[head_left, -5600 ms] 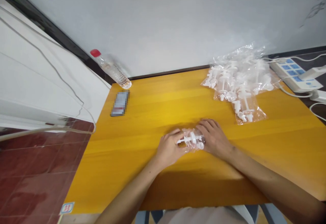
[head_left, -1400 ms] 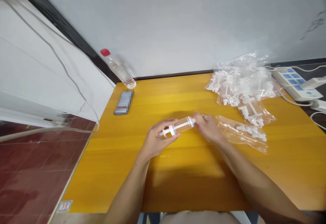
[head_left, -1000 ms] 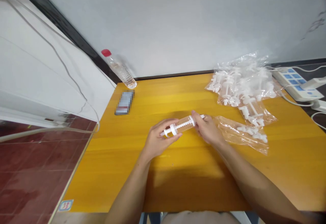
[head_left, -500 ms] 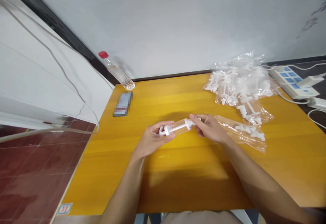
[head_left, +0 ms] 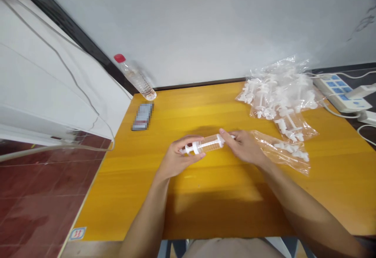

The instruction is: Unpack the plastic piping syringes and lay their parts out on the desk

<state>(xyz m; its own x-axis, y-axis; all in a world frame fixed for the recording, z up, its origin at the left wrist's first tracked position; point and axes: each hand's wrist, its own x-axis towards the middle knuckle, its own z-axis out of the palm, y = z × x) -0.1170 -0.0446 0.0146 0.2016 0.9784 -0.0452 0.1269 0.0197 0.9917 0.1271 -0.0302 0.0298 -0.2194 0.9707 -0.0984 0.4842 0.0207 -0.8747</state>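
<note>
Mid-frame, above yellow table (head_left: 205, 211): left hand (head_left: 176, 160) gripping plunger end of clear syringe (head_left: 207, 145), right hand (head_left: 245, 148) pinching tip end (barrel lying nearly level). Packaged syringes (head_left: 279, 97) sitting upper right.

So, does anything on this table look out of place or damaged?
Nothing looks spilled or broken. The water bottle at the far left corner appears tilted, perhaps from the lens. One plastic bag lies by the right hand, apart from the pile of bagged syringes.
</note>
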